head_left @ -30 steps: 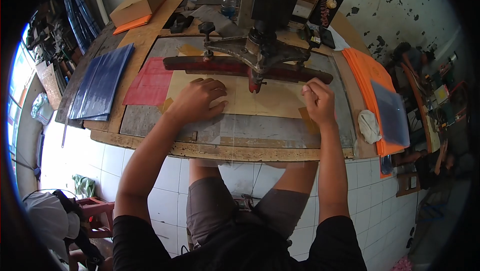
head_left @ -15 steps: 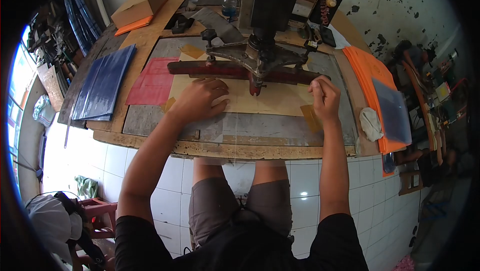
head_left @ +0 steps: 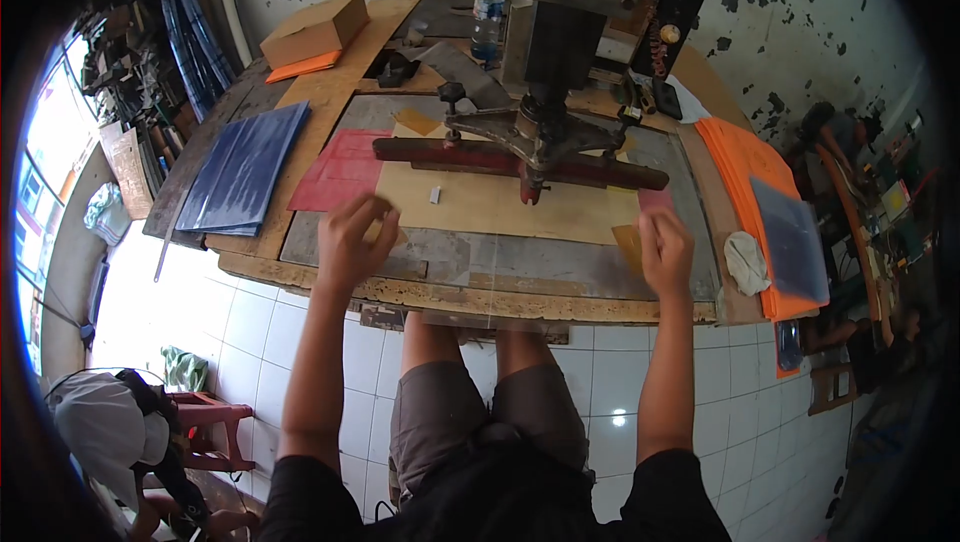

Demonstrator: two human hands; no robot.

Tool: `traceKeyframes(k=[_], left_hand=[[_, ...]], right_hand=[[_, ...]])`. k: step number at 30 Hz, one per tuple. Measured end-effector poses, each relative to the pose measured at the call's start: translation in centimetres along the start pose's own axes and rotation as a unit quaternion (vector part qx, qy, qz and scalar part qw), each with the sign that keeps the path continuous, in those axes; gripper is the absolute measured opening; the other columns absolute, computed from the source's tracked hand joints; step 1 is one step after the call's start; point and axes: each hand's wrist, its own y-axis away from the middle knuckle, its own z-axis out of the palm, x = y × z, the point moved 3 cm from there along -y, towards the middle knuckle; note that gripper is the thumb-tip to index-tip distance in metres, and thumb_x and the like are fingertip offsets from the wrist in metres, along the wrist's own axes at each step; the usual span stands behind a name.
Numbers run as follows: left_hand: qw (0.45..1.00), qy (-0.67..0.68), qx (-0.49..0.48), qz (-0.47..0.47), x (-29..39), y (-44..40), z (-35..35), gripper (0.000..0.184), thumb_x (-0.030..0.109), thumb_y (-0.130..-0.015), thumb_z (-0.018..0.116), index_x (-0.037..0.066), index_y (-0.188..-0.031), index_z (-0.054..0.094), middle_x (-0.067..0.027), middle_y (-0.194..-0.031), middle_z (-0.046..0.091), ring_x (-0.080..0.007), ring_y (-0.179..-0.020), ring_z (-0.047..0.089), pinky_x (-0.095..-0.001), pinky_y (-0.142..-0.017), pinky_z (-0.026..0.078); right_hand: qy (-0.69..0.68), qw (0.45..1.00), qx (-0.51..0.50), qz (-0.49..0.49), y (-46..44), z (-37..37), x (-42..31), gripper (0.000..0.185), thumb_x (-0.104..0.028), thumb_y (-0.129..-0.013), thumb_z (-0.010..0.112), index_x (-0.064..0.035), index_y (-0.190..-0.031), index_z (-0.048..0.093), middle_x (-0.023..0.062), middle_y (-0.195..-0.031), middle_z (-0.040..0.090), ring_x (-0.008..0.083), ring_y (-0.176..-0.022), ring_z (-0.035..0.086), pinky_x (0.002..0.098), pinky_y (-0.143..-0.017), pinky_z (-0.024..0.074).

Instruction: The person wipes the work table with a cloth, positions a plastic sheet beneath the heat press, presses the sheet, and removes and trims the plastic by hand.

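My left hand [head_left: 352,240] is raised over the near left corner of a tan board [head_left: 470,210], fingers loosely curled and the thumb apart, nothing visible in it. A small pale rectangular piece [head_left: 435,195] lies on the board. My right hand [head_left: 667,254] is closed at the board's right end, beside a strip of amber tape [head_left: 628,242]; whatever its fingers may hold is hidden. A red sheet [head_left: 340,172] shows to the left of the board, with a smaller pink-red patch [head_left: 656,200] by my right hand. Above the board spans the press's dark red bar [head_left: 450,154].
Blue plastic covers [head_left: 245,172] lie at the left, a cardboard box [head_left: 315,30] behind them. On the right are orange sheets [head_left: 745,157], a clear blue sheet [head_left: 790,237] and a white cloth [head_left: 745,262]. A water bottle [head_left: 488,22] stands behind the press. Another person [head_left: 835,137] is at far right.
My left hand has lifted off the tan board and moved left and nearer to me, uncovering the small pale piece. My right hand has moved slightly nearer. The whole view has shifted.
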Motion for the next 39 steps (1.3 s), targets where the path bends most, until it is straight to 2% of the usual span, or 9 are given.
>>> traceKeyframes(k=[3, 4, 7, 12, 19, 22, 28, 32, 39], left_hand=[[0.998, -0.044, 0.013, -0.043, 1.7, 6.8, -2.2, 0.015, 0.006, -0.088, 0.075, 0.006, -0.103, 0.074, -0.01, -0.107, 0.078, -0.0322, -0.102, 0.076, -0.0489, -0.091, 0.055], [0.997, -0.036, -0.019, -0.066, 1.5, 9.6, -2.3, 0.032, 0.01, -0.086, 0.074, 0.007, -0.118, 0.074, -0.0116, -0.133, 0.075, -0.0336, -0.132, 0.068, -0.053, -0.114, 0.045], [0.982, -0.128, -0.075, -0.118, 2.3, 15.1, -2.3, 0.059, 0.018, -0.086, 0.075, 0.01, -0.144, 0.065, -0.0149, -0.165, 0.055, -0.0395, -0.16, 0.041, -0.0584, -0.133, 0.022], [0.982, -0.135, 0.02, -0.13, 1.8, 18.2, 0.4, 0.07, 0.021, -0.09, 0.076, 0.012, -0.155, 0.052, -0.0197, -0.17, 0.045, -0.0467, -0.162, 0.033, -0.0638, -0.133, 0.019], [0.964, -0.183, 0.171, -0.091, -1.0, 19.2, 6.5, 0.084, 0.035, -0.093, 0.077, 0.011, -0.16, 0.032, -0.0276, -0.175, 0.026, -0.0571, -0.163, 0.017, -0.0736, -0.129, 0.016], [0.962, -0.171, 0.194, -0.089, -1.1, 19.5, 6.8, 0.084, 0.034, -0.09, 0.081, 0.011, -0.158, 0.037, -0.0297, -0.171, 0.033, -0.0571, -0.161, 0.022, -0.0771, -0.128, 0.016], [0.971, -0.192, 0.099, -0.105, -1.8, 21.4, 5.4, 0.083, 0.031, -0.095, 0.075, 0.01, -0.163, 0.033, -0.0297, -0.173, 0.029, -0.0596, -0.162, 0.017, -0.074, -0.128, 0.018], [0.967, -0.198, 0.128, -0.093, -1.9, 21.2, 5.7, 0.077, 0.036, -0.097, 0.075, 0.006, -0.157, 0.038, -0.0296, -0.169, 0.034, -0.059, -0.16, 0.024, -0.076, -0.127, 0.022], [0.968, -0.177, 0.144, -0.109, -1.6, 20.9, 6.5, 0.082, 0.035, -0.097, 0.073, 0.007, -0.162, 0.031, -0.0294, -0.173, 0.028, -0.0606, -0.162, 0.015, -0.0746, -0.127, 0.019]], right_hand=[[0.056, 0.998, -0.019, 0.013, 5.7, -1.4, -2.2, 0.016, -0.013, -0.106, 0.064, -0.0022, -0.102, 0.075, 0.0097, -0.107, 0.076, 0.0322, -0.103, 0.072, 0.0464, -0.096, 0.0495], [0.066, 0.997, -0.024, 0.028, 7.6, -1.5, -2.5, 0.019, -0.015, -0.108, 0.061, -0.0028, -0.108, 0.075, 0.0105, -0.115, 0.076, 0.0329, -0.112, 0.069, 0.0477, -0.103, 0.0462], [0.12, 0.991, -0.018, 0.058, 12.6, -1.9, -2.8, 0.031, -0.021, -0.113, 0.051, -0.0041, -0.125, 0.074, 0.0125, -0.136, 0.072, 0.0351, -0.138, 0.06, 0.0527, -0.121, 0.035], [0.214, 0.973, 0.067, 0.06, 18.3, 0.8, -1.0, 0.051, -0.033, -0.118, 0.031, -0.0049, -0.146, 0.064, 0.0156, -0.16, 0.058, 0.0406, -0.159, 0.039, 0.063, -0.13, 0.0184], [0.197, 0.957, 0.212, 0.013, 18.8, 3.9, 1.4, 0.053, -0.036, -0.116, 0.031, -0.0054, -0.143, 0.064, 0.0197, -0.162, 0.053, 0.0454, -0.16, 0.033, 0.0651, -0.131, 0.0095], [0.197, 0.959, 0.203, 0.016, 18.8, 4.0, 1.2, 0.051, -0.036, -0.117, 0.03, -0.0056, -0.141, 0.063, 0.0188, -0.161, 0.053, 0.0442, -0.16, 0.033, 0.0656, -0.131, 0.0099], [0.197, 0.963, 0.186, 0.01, 19.6, 3.5, 1.7, 0.05, -0.037, -0.116, 0.032, -0.0069, -0.143, 0.063, 0.0186, -0.16, 0.054, 0.0443, -0.159, 0.033, 0.0654, -0.131, 0.0096], [0.199, 0.959, 0.199, 0.006, 19.4, 3.9, 1.7, 0.051, -0.038, -0.116, 0.032, -0.0071, -0.143, 0.063, 0.018, -0.161, 0.054, 0.0437, -0.16, 0.032, 0.0652, -0.131, 0.0093], [0.199, 0.96, 0.197, 0.017, 19.4, 4.0, 1.5, 0.052, -0.038, -0.116, 0.031, -0.0061, -0.141, 0.064, 0.0178, -0.16, 0.054, 0.0429, -0.16, 0.032, 0.0647, -0.132, 0.0078]])
